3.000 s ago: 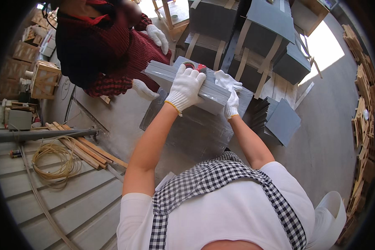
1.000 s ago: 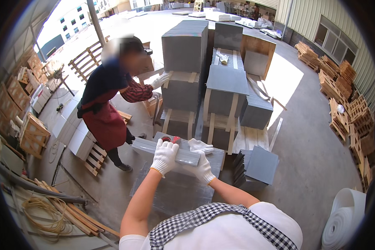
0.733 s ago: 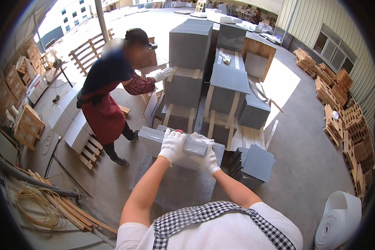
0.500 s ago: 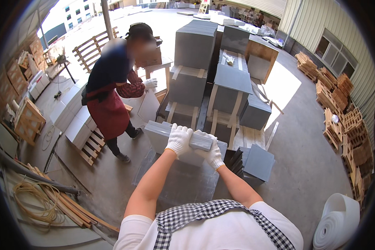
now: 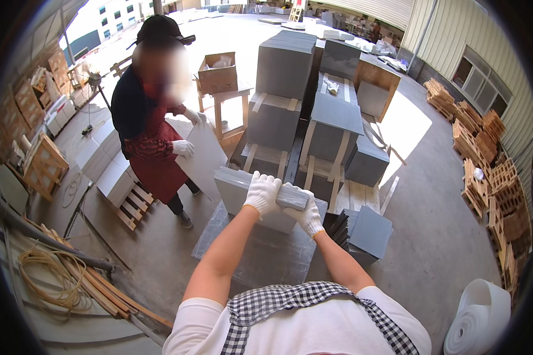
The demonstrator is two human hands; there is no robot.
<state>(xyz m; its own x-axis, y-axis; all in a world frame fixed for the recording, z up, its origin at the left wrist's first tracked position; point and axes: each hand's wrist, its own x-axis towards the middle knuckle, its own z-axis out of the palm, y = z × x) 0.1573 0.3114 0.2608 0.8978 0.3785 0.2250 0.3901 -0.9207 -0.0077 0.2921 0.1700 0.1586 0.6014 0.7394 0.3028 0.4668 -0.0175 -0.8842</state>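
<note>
White-gloved, my left hand (image 5: pixel 263 194) is closed over the top edge of a small stack of grey tiles (image 5: pixel 234 180). The tiles stand on edge at the far side of a grey, film-covered work surface (image 5: pixel 266 260). My right hand (image 5: pixel 305 214), also gloved, grips the right end of the stack, its fingers wrapped over the top. Part of the stack's face is hidden behind my hands. At the left a co-worker (image 5: pixel 151 118) in a dark red apron holds a large pale tile (image 5: pixel 204 155) upright with both gloved hands.
Tall blocks of stacked grey tiles (image 5: pixel 285 59) stand just beyond my hands. A lower grey tile stack (image 5: pixel 370 232) is at the right. A cardboard box (image 5: pixel 217 74) sits on a wooden stand. Wooden pallets (image 5: pixel 485 142) line the right wall, near a white foam roll (image 5: pixel 477 322).
The co-worker has straightened and turned, bringing the large pale tile up in both hands beside my stack. My hands keep their hold, with the view shifted slightly.
</note>
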